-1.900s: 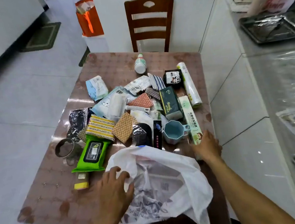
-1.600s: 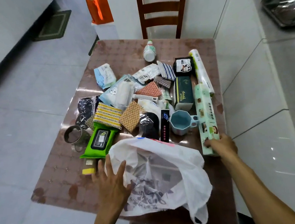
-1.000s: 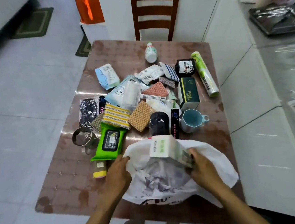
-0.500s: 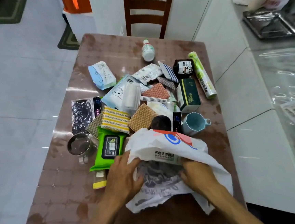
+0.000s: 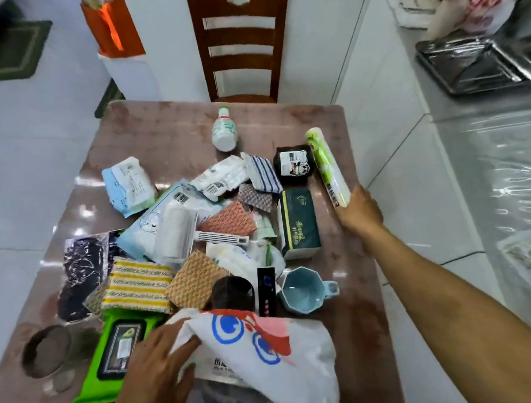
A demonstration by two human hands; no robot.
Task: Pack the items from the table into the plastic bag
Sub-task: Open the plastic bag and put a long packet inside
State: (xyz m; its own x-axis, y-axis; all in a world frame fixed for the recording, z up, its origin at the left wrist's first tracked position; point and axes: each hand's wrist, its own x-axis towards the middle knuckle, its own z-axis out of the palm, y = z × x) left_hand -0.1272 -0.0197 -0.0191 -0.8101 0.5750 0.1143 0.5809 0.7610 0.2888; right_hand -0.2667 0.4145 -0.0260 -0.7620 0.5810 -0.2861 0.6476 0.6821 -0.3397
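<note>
Right hand is reaching out to the far right side of the bench and gripping the near end of the green-and-white roll, fingers wrapped round it; roll is lying lengthwise near the bench's right edge, far end pointing away. Left hand is pressing on the near-left edge of the white plastic bag, fingers spread fairly flat over the rim; cannot tell if it is pinching the plastic. The two hands are sitting well apart. Bag is lying at the near edge of the bench, red and blue print facing up, mouth toward the person.

Rest of the pile is sitting in the middle of the bench: blue cup just beyond the bag, dark green box beside the roll, green wipes pack touching the left hand, yellow striped sponge, white bottle at the far side, metal mug at near left. Wooden chair is standing behind the bench.
</note>
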